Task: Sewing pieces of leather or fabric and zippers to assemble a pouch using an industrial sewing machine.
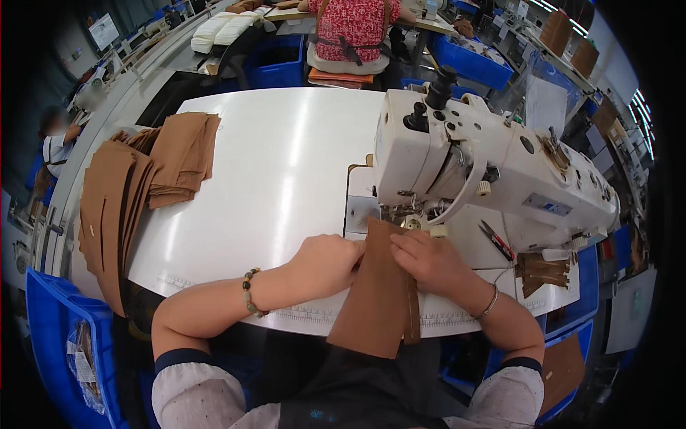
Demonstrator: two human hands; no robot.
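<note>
Stacks (107, 207) line our tabletop's (264, 179) left edge; the machine (436, 157) crowds our cloth's (377, 293) far end; brown and flared, it overhangs the near edge; left hand (330, 262) curled against it, right hand (431, 262) laid on it, any pinch unclear.

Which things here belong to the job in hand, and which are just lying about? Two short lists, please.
Likely in the job:
brown piece, touched by left hand and right hand
sewing machine
stacked brown pieces

Apparently just lying about:
snips
small brown strips
blue bin at left, with plastic bag inside
</note>
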